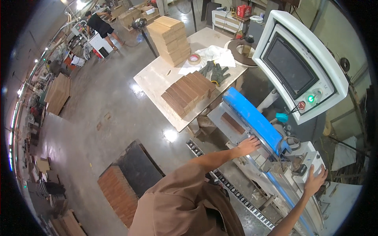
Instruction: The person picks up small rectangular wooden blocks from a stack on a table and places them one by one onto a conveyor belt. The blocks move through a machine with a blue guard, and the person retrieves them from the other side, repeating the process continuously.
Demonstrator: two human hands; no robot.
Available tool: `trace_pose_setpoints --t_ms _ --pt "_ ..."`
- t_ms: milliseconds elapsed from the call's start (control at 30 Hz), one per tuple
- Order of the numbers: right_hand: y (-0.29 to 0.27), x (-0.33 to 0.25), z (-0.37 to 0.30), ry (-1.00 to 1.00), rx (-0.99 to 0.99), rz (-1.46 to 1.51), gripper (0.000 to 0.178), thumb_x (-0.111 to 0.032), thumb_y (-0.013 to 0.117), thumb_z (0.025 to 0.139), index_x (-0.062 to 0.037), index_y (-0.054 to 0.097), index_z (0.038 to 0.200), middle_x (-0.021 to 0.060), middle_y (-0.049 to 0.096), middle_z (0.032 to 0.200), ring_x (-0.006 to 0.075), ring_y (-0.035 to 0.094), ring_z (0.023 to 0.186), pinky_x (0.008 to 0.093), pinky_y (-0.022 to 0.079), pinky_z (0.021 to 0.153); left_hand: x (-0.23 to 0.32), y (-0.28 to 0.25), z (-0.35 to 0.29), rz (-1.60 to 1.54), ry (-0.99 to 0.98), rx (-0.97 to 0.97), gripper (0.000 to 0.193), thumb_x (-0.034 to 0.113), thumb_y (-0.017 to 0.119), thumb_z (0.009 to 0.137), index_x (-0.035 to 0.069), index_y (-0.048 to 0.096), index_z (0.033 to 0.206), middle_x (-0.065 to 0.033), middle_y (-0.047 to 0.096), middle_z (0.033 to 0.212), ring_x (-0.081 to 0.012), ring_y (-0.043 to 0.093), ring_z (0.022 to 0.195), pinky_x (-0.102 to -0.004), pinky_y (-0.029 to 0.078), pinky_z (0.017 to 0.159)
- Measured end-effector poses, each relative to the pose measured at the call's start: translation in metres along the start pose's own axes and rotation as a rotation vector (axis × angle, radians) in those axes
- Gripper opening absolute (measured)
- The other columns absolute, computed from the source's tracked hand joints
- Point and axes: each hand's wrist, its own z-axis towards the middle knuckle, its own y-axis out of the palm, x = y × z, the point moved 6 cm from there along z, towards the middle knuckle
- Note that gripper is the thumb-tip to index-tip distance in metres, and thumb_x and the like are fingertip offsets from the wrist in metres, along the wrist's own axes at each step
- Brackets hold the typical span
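Observation:
My left hand (249,145) lies on the machine's metal bed beside a long blue guard (256,118), its fingers stretched out. Just beyond it on the bed is a small dark brown wood piece (233,123). With fingers spread, my right hand (315,180) touches the edge of a pale control box (313,163) at the near end of the machine. Whether a fingertip presses anything there, I cannot tell. A large white-framed screen panel (289,61) stands above the guard, with a lit green button (311,98) and a red knob (301,105).
A pale table (151,80) bears stacked light wood blocks (169,39), a row of brown boards (187,94), tape (193,59) and dark gloves (215,73). Reddish-brown strips (118,192) lie on a dark board (138,169) at left. A person (100,27) bends over far off.

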Motion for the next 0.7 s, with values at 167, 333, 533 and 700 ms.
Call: trace_pose_setpoints --t_ms 167,333,533,700 --pt "-0.010 0.001 -0.004 -0.078 0.035 0.085 0.068 -0.057 0.074 0.096 -0.0132 0.063 0.147 0.0249 0.045 0.164 0.0445 0.047 0.147 0.0554 0.043 0.116 0.001 0.021 -0.002 0.081 0.085 -0.041 0.039 0.019 0.064 0.093 0.017 0.072 0.131 -0.0050 0.070 0.130 -0.0278 0.060 0.131 -0.0539 0.038 0.123" --pt "-0.020 -0.024 -0.005 -0.060 0.081 0.073 0.077 -0.058 0.083 0.085 -0.0117 0.065 0.144 0.0278 0.045 0.164 0.0461 0.047 0.148 0.0545 0.038 0.121 -0.009 0.012 0.002 -0.022 0.113 -0.042 0.035 0.021 0.064 0.092 0.022 0.074 0.126 -0.0005 0.070 0.133 -0.0251 0.065 0.123 -0.0505 0.046 0.109" --pt "-0.035 -0.039 -0.009 0.031 0.025 0.028 0.079 -0.060 0.082 0.083 -0.0165 0.061 0.145 0.0236 0.045 0.162 0.0499 0.051 0.140 0.0584 0.049 0.108 -0.006 0.002 0.007 -0.049 0.045 -0.022 0.047 0.014 0.061 0.092 0.027 0.073 0.136 0.0040 0.065 0.130 -0.0234 0.056 0.123 -0.0486 0.039 0.116" --pt "-0.036 -0.043 -0.010 0.044 0.007 0.033 0.079 -0.059 0.083 0.082 -0.0160 0.061 0.145 0.0237 0.044 0.163 0.0505 0.052 0.139 0.0588 0.050 0.106 0.009 0.004 0.012 0.002 0.061 -0.032 0.049 0.015 0.061 0.093 0.028 0.072 0.138 0.0048 0.066 0.131 -0.0220 0.057 0.124 -0.0487 0.038 0.117"
